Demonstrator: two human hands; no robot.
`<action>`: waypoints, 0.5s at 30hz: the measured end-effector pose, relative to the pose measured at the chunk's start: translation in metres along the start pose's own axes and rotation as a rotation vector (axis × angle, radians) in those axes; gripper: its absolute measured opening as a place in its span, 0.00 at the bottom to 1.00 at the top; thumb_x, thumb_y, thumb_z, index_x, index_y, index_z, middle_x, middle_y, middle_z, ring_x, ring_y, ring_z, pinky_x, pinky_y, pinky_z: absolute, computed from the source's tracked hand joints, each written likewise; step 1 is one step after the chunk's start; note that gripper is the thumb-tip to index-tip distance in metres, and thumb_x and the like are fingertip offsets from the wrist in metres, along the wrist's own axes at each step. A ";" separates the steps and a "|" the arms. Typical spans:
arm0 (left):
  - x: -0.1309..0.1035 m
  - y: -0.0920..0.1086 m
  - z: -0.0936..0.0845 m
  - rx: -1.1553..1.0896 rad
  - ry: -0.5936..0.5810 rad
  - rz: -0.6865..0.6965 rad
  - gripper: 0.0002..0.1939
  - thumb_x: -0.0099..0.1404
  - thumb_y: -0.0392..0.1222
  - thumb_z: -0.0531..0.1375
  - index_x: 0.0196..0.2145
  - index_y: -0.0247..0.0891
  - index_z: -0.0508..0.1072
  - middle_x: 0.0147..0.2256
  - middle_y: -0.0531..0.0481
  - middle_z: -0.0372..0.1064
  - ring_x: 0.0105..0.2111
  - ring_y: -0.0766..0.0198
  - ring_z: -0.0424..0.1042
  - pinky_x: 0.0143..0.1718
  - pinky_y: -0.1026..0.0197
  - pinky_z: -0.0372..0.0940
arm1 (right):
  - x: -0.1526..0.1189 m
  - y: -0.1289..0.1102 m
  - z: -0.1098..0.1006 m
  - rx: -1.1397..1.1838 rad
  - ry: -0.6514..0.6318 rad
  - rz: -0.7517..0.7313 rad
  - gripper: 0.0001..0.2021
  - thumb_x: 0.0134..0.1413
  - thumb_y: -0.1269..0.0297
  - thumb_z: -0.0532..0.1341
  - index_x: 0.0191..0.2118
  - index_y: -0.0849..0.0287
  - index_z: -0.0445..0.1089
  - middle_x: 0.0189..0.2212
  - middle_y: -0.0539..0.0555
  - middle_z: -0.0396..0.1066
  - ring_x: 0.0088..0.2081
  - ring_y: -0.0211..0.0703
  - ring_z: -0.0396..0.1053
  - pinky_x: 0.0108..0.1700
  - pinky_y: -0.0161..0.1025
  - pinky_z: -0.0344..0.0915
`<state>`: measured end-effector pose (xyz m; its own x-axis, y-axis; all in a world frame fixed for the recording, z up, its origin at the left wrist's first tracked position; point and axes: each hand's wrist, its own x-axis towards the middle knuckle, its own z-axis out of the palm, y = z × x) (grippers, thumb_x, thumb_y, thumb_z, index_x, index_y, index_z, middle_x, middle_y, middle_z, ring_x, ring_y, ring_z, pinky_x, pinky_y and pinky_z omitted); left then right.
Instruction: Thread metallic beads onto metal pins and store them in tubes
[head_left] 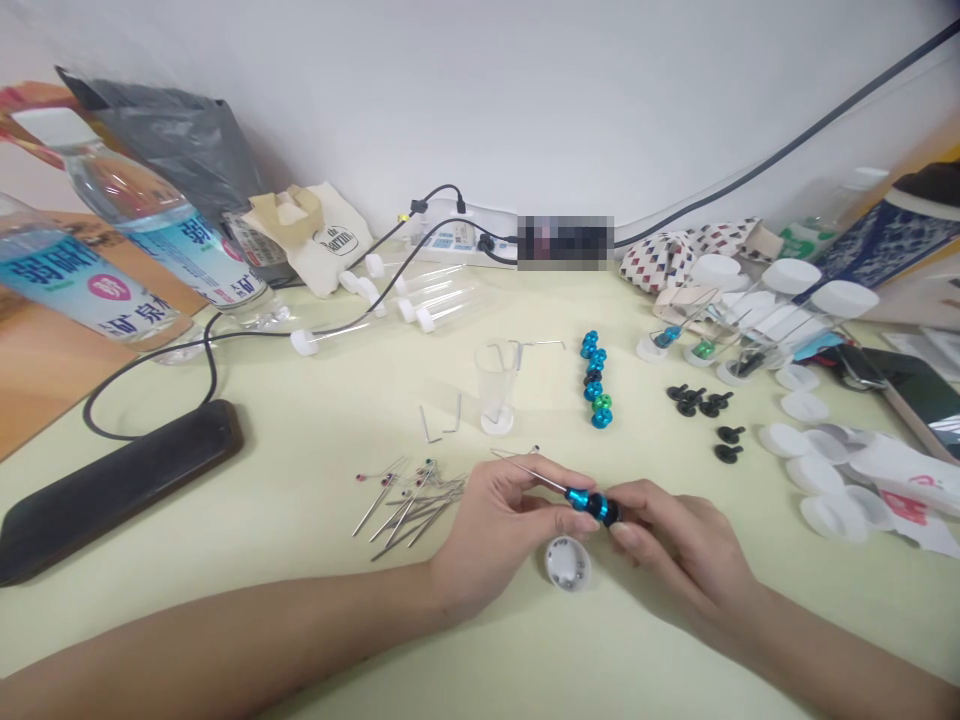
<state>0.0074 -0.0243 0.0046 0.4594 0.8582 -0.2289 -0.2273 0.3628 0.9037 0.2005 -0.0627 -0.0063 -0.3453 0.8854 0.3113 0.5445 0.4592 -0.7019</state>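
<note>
A thin metal rod with a blue and black handle point(598, 506) is held between my hands, its shaft slanting up to the left. My left hand point(499, 525) is closed on the blue front part, thumb and fingers pinching it. The black rear end is in the closed fingertips of my right hand point(679, 545). Just below them stands a small white cap point(568, 565) with tiny metal bits inside. Beside my left hand lies a pile of metal rods and pins point(409, 505), some with coloured ends. Farther back, blue, green and black knobbed pieces point(594, 385) form a row.
Hex keys point(428, 424) lie around a clear cup point(495, 375). Black round-headed pieces point(701, 402) and white caps point(814, 475) are on the right. Clear tubes point(442, 300) lie at the back. A black case point(120, 490), a cable and water bottles point(172, 220) occupy the left.
</note>
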 end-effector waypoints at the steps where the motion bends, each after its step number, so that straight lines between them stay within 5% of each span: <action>1: 0.000 0.000 0.000 0.000 0.002 0.000 0.09 0.50 0.33 0.70 0.32 0.34 0.79 0.34 0.47 0.77 0.32 0.64 0.76 0.35 0.65 0.72 | 0.000 0.000 0.000 0.002 0.000 0.003 0.09 0.66 0.61 0.50 0.41 0.56 0.65 0.20 0.45 0.65 0.19 0.33 0.61 0.23 0.30 0.58; 10: -0.001 0.000 0.000 0.005 -0.006 -0.012 0.09 0.50 0.34 0.70 0.32 0.35 0.79 0.33 0.47 0.77 0.32 0.62 0.76 0.35 0.63 0.72 | 0.001 0.001 -0.001 0.059 -0.071 -0.006 0.15 0.66 0.57 0.47 0.40 0.58 0.66 0.21 0.47 0.62 0.21 0.35 0.59 0.25 0.32 0.56; 15: 0.000 -0.001 -0.002 0.006 0.012 -0.014 0.10 0.49 0.35 0.70 0.32 0.36 0.79 0.34 0.48 0.77 0.32 0.63 0.76 0.34 0.64 0.71 | 0.001 0.000 -0.001 0.026 -0.059 -0.079 0.18 0.67 0.59 0.44 0.28 0.58 0.61 0.19 0.48 0.56 0.20 0.35 0.54 0.23 0.34 0.51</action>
<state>0.0062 -0.0236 0.0031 0.4519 0.8576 -0.2456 -0.2161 0.3723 0.9026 0.2008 -0.0614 -0.0058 -0.4311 0.8403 0.3288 0.4944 0.5248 -0.6930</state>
